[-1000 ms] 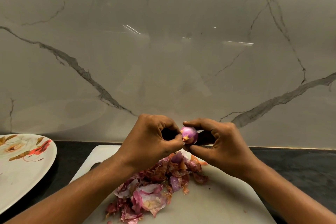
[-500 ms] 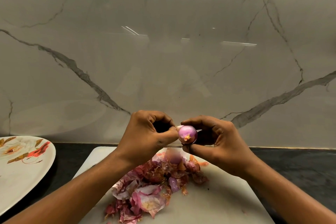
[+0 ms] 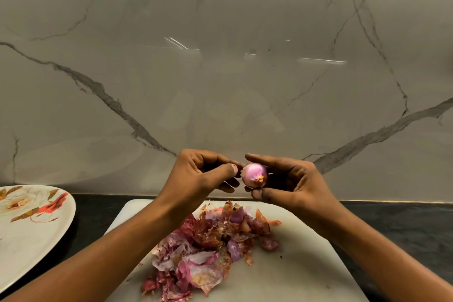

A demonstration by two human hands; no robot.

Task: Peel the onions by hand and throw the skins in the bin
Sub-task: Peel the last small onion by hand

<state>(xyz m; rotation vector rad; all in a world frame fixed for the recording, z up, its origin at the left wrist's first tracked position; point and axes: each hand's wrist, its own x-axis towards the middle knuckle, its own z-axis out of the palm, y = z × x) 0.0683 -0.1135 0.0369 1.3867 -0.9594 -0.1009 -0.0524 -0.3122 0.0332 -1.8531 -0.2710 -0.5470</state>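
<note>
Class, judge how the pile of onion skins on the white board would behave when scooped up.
The onion skins look thin and curled, so probably light and floppy. They lie as loose separate flakes, so a handful would likely shed bits.

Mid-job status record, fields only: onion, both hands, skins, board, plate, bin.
onion: small, purple, mostly peeled, held above the cutting board
right hand: grips the onion
left hand: pinches skin flap at onion's left edge
skins: heaped on the cutting board
plate: floral, far left on dark counter
bin: not in view
</note>
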